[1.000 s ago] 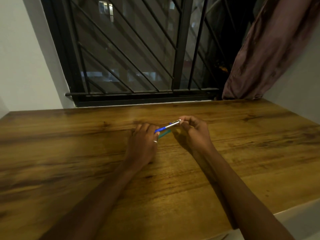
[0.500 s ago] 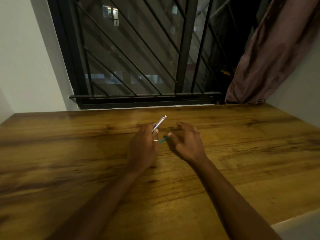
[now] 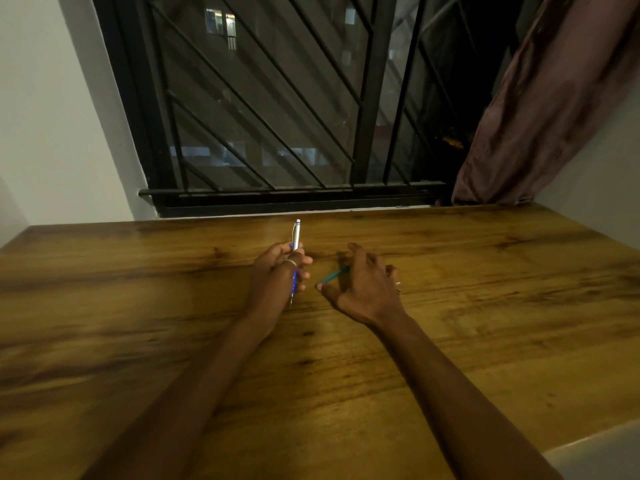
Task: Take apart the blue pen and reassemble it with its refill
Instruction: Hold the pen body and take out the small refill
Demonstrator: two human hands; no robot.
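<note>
Wood grain runs across the brown tabletop (image 3: 450, 341), which fills the near and middle view and meets a white wall on the left. Two bare forearms reach forward over it. The left hand (image 3: 277, 275) is curled around one blue pen (image 3: 295, 258), which stands nearly upright, its silver upper end rising above the fingers and its tip pointing down toward the wood. The right hand (image 3: 363, 289) is spread loosely, palm down, gripping nothing; its thumb lies just beside one thin teal stick (image 3: 333, 274) lying on the table, though contact cannot be judged. Beyond the far table edge stands one dark window grille (image 3: 277, 116), with one brownish curtain (image 3: 540, 109) hanging at its right.
</note>
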